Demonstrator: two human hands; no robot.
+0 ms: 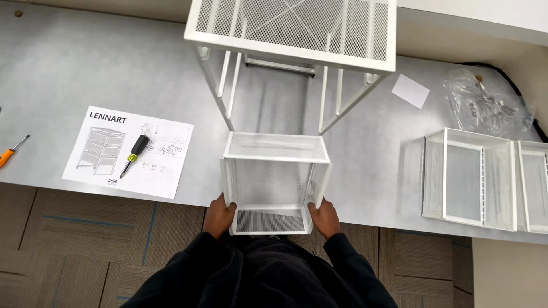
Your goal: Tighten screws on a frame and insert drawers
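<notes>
A white mesh drawer box (276, 179) is held in front of me, low in the head view, its open side facing up at me. My left hand (220, 215) grips its lower left corner and my right hand (324, 217) grips its lower right corner. Just beyond it stands a white metal frame unit (292, 34) with a mesh top and slim side rails, on the grey floor sheet (68, 74). The drawer's far edge sits close to the frame's open front.
An instruction sheet (130, 151) lies at left with a black and yellow screwdriver (135, 153) on it. An orange-handled screwdriver (11, 151) is at the far left edge. Two more white mesh drawers (469, 178) lie at right, behind them a clear plastic bag (485, 105) and a small white paper (410, 90).
</notes>
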